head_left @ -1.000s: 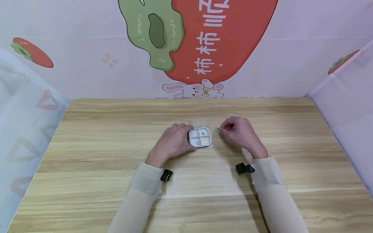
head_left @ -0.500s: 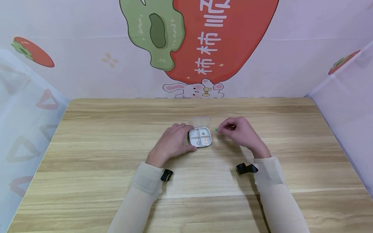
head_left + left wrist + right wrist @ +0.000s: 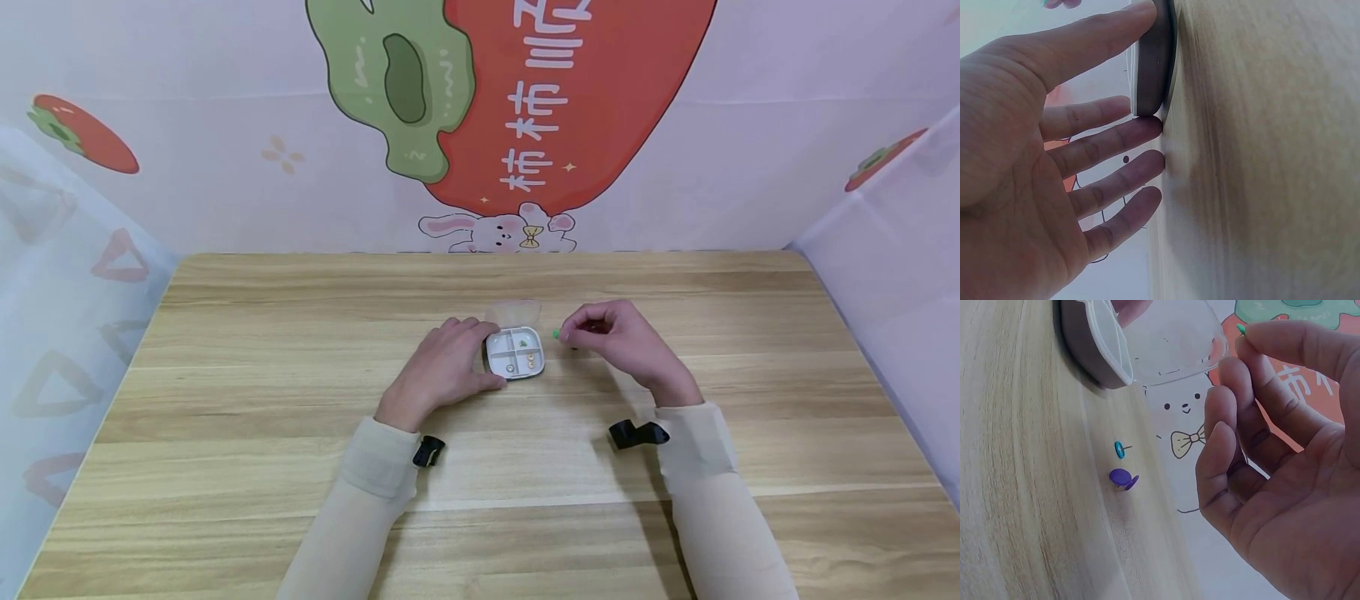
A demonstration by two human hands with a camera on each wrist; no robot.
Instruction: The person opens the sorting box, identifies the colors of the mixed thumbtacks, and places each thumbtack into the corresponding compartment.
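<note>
My left hand [image 3: 444, 367] holds a small white four-compartment pill box [image 3: 497, 343], its thumb on the near side and fingers on the far side. Seen from the left wrist, the box's grey outer wall [image 3: 1152, 69] sits beside the thumb tip. Inside lie a green thumbtack [image 3: 522, 343], gold tacks [image 3: 531, 361] and a small round tack [image 3: 510, 368] in separate compartments. My right hand [image 3: 622, 337], just right of the box, pinches a green thumbtack [image 3: 1241, 329] between thumb and index finger. The other right fingers are bent.
A clear lid [image 3: 517, 312] stands folded back behind the box. Below the right hand, the right wrist view has a teal thumbtack [image 3: 1120, 449] and purple thumbtacks [image 3: 1120, 477] on the wooden table [image 3: 300, 517]. A printed cloth [image 3: 225, 167] hangs behind the table.
The green thumbtack lay at the right fingertips a second ago with its ringed side showing; now it is pinched and turned. The left hand and box have stayed put.
</note>
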